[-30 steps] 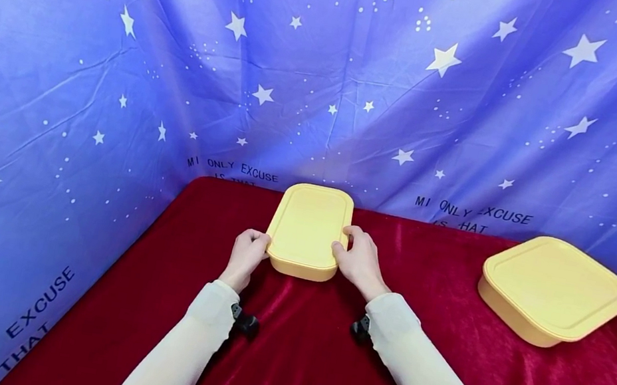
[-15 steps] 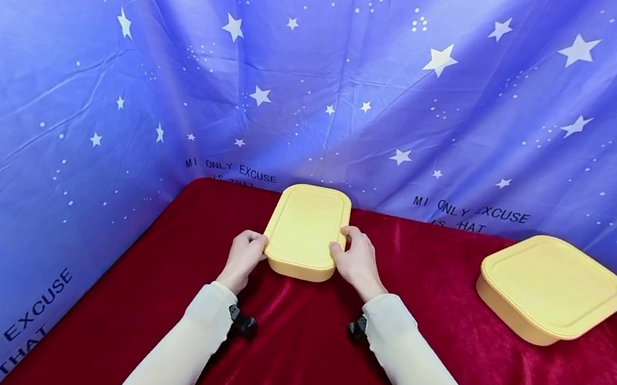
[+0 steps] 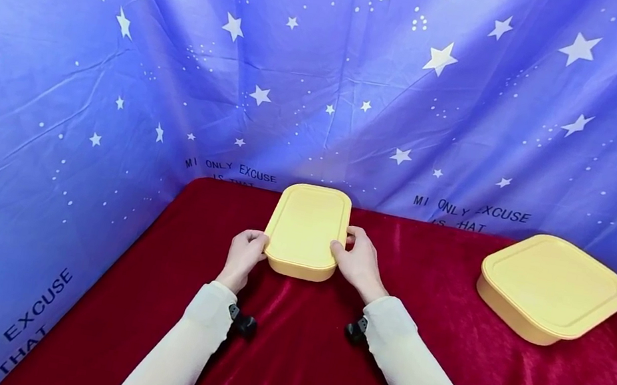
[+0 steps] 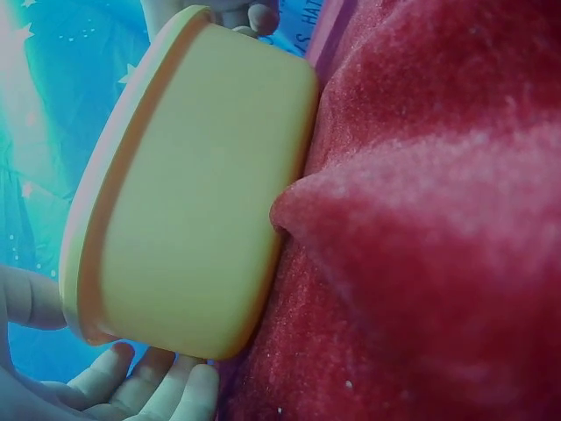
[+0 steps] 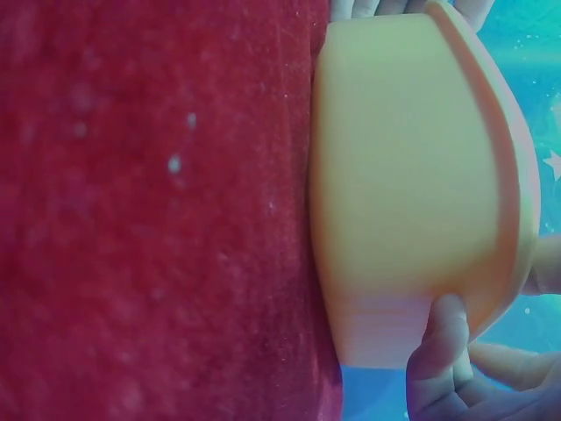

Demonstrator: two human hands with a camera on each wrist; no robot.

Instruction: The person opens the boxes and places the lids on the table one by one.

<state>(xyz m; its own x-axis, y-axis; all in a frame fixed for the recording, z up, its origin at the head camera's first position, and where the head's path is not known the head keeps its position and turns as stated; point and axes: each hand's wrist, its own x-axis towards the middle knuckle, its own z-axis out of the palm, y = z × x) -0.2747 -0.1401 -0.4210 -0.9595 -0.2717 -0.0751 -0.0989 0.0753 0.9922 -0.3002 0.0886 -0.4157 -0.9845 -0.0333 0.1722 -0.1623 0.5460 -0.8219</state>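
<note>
A pale yellow rectangular food container (image 3: 307, 229) with its lid on sits on the red cloth near the back, one short end facing me. My left hand (image 3: 245, 253) holds its near left corner. In the left wrist view that hand's thumb (image 4: 37, 300) lies at the lid rim while the fingers (image 4: 195, 395) lie along the side wall. The right hand (image 3: 357, 259) grips the right side, thumb on the lid edge. In the right wrist view a bent finger (image 5: 443, 333) presses the container wall below the rim. The lid lies flush all round the part I see.
A second yellow lidded container (image 3: 554, 288), wider, stands at the right of the table. Red velvet cloth (image 3: 294, 358) covers the table, with small folds. A blue star-printed curtain (image 3: 327, 74) hangs right behind the back edge and along the left.
Almost nothing differs. The head view has shifted slightly, and both hands stay at the same places on the container.
</note>
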